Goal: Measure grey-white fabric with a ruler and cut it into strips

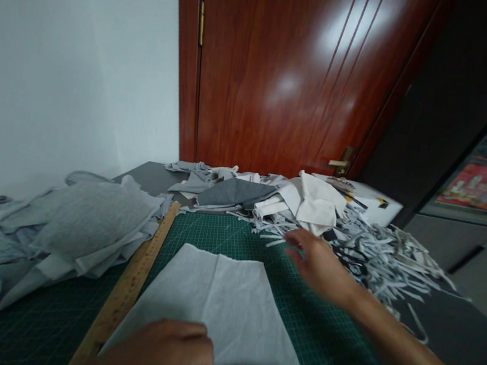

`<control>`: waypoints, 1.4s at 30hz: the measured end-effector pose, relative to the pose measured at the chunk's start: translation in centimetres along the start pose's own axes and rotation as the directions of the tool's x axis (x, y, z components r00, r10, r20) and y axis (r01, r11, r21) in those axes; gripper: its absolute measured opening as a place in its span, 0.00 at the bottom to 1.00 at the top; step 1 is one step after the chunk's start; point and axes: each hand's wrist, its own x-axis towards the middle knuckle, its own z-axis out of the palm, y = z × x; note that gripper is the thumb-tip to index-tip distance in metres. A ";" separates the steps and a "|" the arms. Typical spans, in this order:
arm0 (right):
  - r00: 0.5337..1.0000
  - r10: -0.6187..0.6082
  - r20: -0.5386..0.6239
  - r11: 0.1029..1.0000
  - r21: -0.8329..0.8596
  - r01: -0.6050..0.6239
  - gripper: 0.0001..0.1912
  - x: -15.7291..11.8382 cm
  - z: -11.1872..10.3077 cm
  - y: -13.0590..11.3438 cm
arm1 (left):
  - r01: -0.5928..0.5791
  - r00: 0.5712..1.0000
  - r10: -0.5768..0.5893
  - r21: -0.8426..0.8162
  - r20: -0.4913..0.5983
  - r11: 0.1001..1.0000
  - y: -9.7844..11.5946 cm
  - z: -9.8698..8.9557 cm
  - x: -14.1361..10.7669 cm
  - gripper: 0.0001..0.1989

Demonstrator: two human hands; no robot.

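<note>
- A pale grey cloth (231,306) lies spread on the green mat (308,335), at the near middle, its far edge slightly uneven and a faint crease running down it.
- Narrow fabric strips (390,259) lie heaped at the far right, apart from the spread cloth; whether any come from it cannot be told.
- A grey fabric pile (95,217) sits on the left, and more pieces, among them a dark grey piece (237,193) and a cream piece (319,201), lie at the far side. How much work is done or left among them does not show.
- The wooden ruler (134,279) lies along the cloth's left side, with neither hand on it.
- The left hand (176,350) is low over the cloth's near left part, its fingers curled together; whether they pinch the fabric cannot be told.
- The right hand (319,267) reaches over the mat beside the strips, forearm slanting in from the near right. Its thumb and fingers are apart, slightly blurred, with nothing visible between them.
</note>
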 end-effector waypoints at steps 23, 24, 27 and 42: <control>0.988 -0.026 0.153 0.985 0.175 -0.001 0.34 -2.7 7.6 -4.4 | 0.047 0.928 0.150 0.508 -0.341 0.860 -5.4 5.0 0.6 0.42; 0.988 -0.003 0.157 0.981 0.194 -0.028 0.31 -2.1 7.6 -4.3 | 0.023 0.922 0.179 0.509 -0.344 0.861 -5.3 4.8 0.9 0.42; 0.987 -0.024 0.159 0.963 0.270 -0.020 0.16 -0.8 7.2 -4.2 | -0.026 0.905 0.237 0.510 -0.353 0.860 -4.9 4.3 1.9 0.40; 0.928 0.098 0.360 0.512 0.781 -0.358 0.31 1.5 6.9 -3.9 | -0.021 0.926 0.209 0.511 -0.314 0.859 -3.7 3.8 2.2 0.36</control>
